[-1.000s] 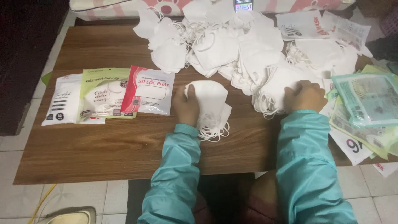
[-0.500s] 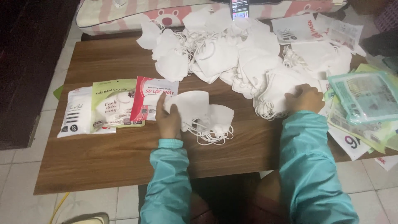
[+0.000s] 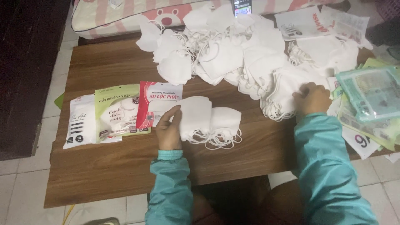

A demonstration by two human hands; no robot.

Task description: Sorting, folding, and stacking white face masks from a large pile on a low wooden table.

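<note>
The left hand grasps the left edge of a small stack of white masks lying near the bench centre, just at 3 o'clock of the red mask packet; the thumb is hidden beneath the stack. The right hand rests at 3 o'clock on the large loose mask pile, fingers curled into it, apparently pinching one mask, though the fingertips are buried. The pile of flat green packets is cut off at the frame's right edge.
</note>
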